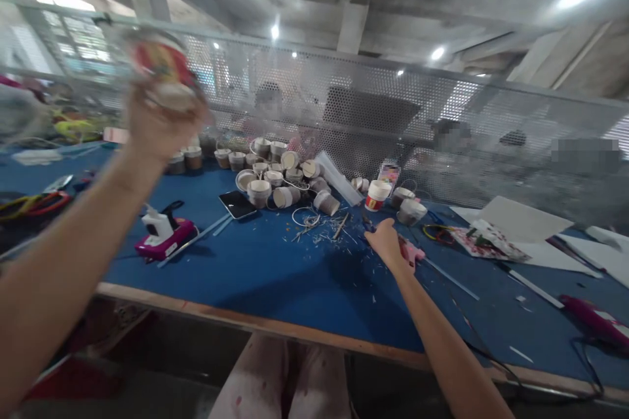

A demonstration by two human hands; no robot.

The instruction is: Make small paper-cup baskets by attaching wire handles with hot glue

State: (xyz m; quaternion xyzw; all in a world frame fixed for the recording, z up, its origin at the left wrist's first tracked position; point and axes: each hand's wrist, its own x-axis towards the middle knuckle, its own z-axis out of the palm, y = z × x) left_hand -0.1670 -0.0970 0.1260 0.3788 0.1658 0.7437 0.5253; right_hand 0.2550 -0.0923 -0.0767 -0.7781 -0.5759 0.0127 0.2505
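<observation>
My left hand is raised high at the left, fingers wrapped round a paper cup with a red and yellow print. Motion blurs both the hand and the cup. Low over the table, my right hand is closed on a small dark-blue-handled tool; its exact kind is unclear. A pink glue gun lies beside that wrist, partly covered by it. Just beyond the right hand stands another red and white paper cup. Shavings and scraps lie to its left.
Several small pots with cord handles are heaped at the back, near a phone. A purple power strip sits left. White paper sheets lie right. A perforated metal screen runs behind the blue table.
</observation>
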